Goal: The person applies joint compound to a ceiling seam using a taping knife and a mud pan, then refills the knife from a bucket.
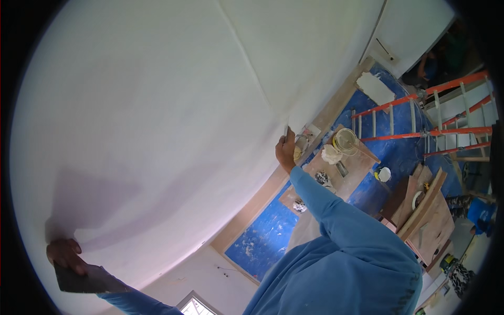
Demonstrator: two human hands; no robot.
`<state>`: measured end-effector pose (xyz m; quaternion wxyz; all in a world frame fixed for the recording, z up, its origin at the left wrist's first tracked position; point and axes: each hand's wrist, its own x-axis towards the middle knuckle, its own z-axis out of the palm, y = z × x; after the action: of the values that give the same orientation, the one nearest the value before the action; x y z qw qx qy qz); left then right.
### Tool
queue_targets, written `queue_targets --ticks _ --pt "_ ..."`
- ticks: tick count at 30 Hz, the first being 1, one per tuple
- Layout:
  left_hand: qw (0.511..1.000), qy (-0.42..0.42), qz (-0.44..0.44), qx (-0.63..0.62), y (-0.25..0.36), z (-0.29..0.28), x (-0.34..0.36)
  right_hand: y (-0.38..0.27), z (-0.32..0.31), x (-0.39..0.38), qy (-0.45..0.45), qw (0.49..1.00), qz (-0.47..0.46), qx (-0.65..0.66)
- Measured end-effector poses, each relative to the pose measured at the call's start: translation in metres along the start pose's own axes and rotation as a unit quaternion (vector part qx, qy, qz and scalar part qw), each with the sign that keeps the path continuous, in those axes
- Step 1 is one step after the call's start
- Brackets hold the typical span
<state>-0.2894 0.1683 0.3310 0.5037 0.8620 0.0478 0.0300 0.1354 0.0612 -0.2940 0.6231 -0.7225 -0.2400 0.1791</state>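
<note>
My right hand (286,153) is closed around a small putty knife (286,129), whose narrow blade points up at the white wall (199,105). A thin raised line (245,56) runs down the wall toward the blade. At the lower left, my left hand (65,254) grips a dark, flat, wide-bladed scraper (86,280) by one side. That hand is close to the wall, and its shadow falls on the surface above it. The scraper's handle, if it has one, cannot be seen. Both my arms are in blue sleeves.
Below, a blue-covered floor (262,231) holds a wooden board platform (362,163) with a bucket (345,140) on it. Nearby stands a white-filled pail (384,174). An orange ladder (420,134) is at the right, above stacked wood boards (428,223). People are partly visible at the right edge.
</note>
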Motion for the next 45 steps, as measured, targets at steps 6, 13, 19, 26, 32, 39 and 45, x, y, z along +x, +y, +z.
queue_targets --ticks 6,13,19,26,32,39,45 --pt "0.972 0.091 0.115 -0.182 -0.027 -0.015 -0.07 -0.01 0.049 -0.039 -0.087 0.99 -0.099 -0.045" --pt "0.946 0.291 0.14 -0.029 -0.02 0.034 -0.018 0.083 0.004 -0.017 -0.176 0.948 0.251 0.081" --pt "0.987 0.127 0.088 -0.049 -0.009 0.016 -0.007 0.088 -0.017 0.062 -0.105 0.823 0.456 0.322" --pt "0.965 0.229 0.051 0.116 0.001 0.041 0.013 0.056 -0.017 0.061 -0.107 0.84 0.314 0.429" --pt "0.806 0.461 0.035 0.37 -0.014 0.079 0.021 -0.005 -0.024 0.061 -0.094 0.848 0.257 0.455" --pt "0.853 0.478 0.131 0.163 -0.022 0.077 0.029 -0.093 -0.051 0.064 -0.141 0.857 0.224 0.443" --pt "0.886 0.428 0.143 0.111 -0.02 0.076 0.033 -0.155 -0.07 0.071 -0.159 0.88 0.122 0.431"
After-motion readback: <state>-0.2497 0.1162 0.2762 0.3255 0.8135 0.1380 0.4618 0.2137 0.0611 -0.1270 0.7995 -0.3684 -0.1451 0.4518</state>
